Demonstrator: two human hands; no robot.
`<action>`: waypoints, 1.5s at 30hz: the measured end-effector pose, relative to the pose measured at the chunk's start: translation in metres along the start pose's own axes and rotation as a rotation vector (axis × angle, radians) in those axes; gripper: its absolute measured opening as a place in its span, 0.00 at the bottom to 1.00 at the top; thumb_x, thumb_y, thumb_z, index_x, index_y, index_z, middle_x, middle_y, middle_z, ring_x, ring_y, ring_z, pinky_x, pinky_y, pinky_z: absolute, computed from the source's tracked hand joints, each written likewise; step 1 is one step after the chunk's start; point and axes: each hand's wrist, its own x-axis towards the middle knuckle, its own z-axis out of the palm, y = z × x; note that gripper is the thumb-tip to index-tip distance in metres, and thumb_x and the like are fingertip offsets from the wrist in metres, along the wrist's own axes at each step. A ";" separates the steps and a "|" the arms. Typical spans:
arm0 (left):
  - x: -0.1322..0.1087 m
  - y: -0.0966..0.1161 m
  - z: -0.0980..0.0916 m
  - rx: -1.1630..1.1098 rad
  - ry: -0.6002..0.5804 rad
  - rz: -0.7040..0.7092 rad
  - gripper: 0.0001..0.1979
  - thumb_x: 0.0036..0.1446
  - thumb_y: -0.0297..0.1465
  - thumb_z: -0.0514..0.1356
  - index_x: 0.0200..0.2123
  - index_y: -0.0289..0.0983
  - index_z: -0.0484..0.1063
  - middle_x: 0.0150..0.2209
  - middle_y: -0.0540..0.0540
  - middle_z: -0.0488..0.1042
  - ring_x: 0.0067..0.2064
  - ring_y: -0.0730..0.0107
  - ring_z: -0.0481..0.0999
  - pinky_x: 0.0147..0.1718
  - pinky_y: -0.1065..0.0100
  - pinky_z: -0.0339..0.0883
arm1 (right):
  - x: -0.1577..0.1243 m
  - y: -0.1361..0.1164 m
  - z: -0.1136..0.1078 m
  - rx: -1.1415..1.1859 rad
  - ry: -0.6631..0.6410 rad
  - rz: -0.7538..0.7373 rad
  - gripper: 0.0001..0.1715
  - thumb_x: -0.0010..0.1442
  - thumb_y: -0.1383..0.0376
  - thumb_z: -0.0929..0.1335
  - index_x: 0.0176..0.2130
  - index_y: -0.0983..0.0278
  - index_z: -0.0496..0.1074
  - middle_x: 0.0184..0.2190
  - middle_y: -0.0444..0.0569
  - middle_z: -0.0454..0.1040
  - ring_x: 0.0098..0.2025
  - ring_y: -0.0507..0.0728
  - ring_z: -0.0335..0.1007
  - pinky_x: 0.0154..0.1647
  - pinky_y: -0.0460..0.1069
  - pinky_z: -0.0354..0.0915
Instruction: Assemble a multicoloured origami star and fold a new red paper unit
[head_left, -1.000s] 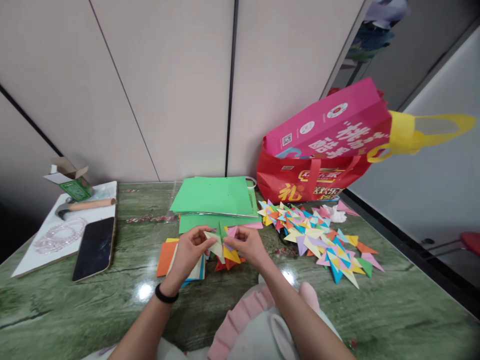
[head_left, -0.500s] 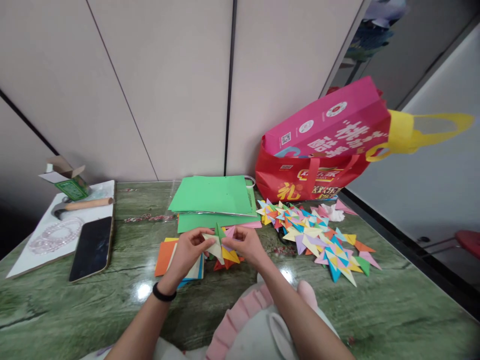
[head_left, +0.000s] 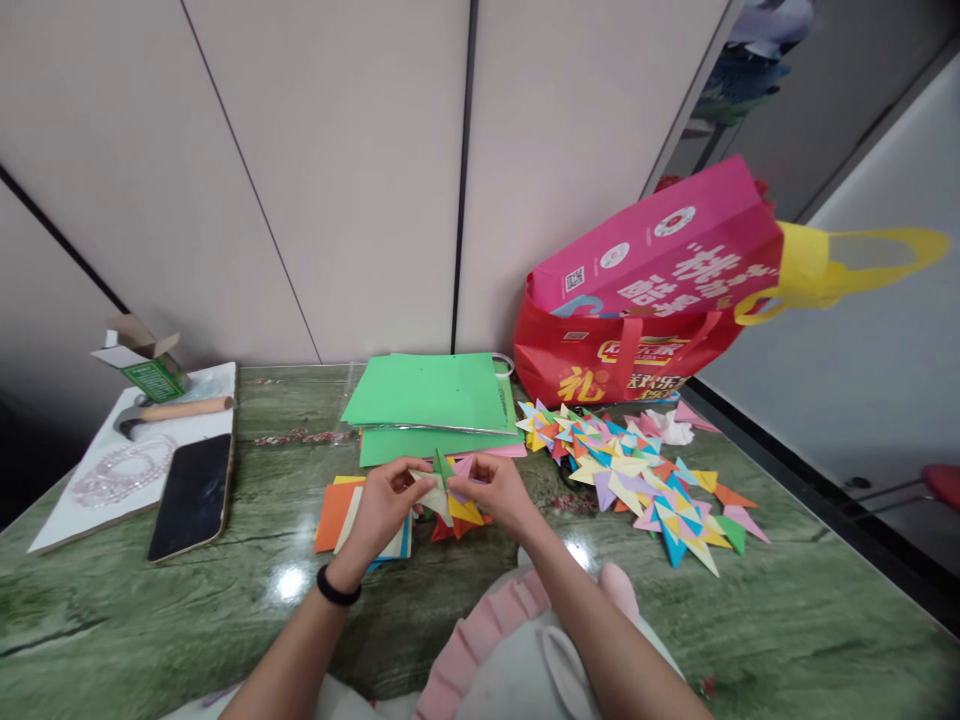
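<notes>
Cream, green, yellow and lilac folds meet in the paper piece [head_left: 441, 474] held over the middle of the marbled desk [head_left: 787, 600]. The left hand [head_left: 384, 502] pinches its cream side between thumb and fingers; the right hand [head_left: 499, 492] grips the lilac and yellow side (whether the orange points [head_left: 448, 529] below belong to it, I cannot tell). Square sheets [head_left: 334, 524] lie partly hidden behind the left hand. By the far edge, green sheets [head_left: 431, 388] sit near a red bag [head_left: 551, 350]. Folded pieces [head_left: 634, 468] spread toward the right edge.
</notes>
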 end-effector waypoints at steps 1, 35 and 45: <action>0.000 0.000 0.000 -0.011 0.004 -0.004 0.12 0.40 0.34 0.65 0.29 0.33 0.73 0.19 0.52 0.70 0.18 0.77 0.66 0.16 0.75 0.64 | 0.000 0.000 0.000 0.003 0.003 -0.001 0.20 0.38 0.56 0.73 0.18 0.65 0.62 0.15 0.38 0.61 0.19 0.47 0.53 0.20 0.44 0.52; -0.001 0.004 -0.002 -0.010 0.033 -0.021 0.14 0.38 0.37 0.66 0.29 0.34 0.74 0.17 0.53 0.69 0.20 0.75 0.67 0.16 0.75 0.64 | -0.001 -0.005 0.001 -0.006 0.006 -0.015 0.20 0.38 0.54 0.73 0.17 0.65 0.63 0.15 0.40 0.62 0.19 0.47 0.53 0.20 0.44 0.51; 0.000 0.005 -0.002 -0.004 -0.003 -0.030 0.13 0.39 0.35 0.66 0.27 0.34 0.71 0.16 0.54 0.67 0.19 0.77 0.66 0.16 0.75 0.64 | -0.001 -0.005 0.002 -0.004 -0.003 -0.017 0.21 0.37 0.53 0.73 0.18 0.65 0.63 0.15 0.40 0.63 0.19 0.47 0.54 0.20 0.44 0.52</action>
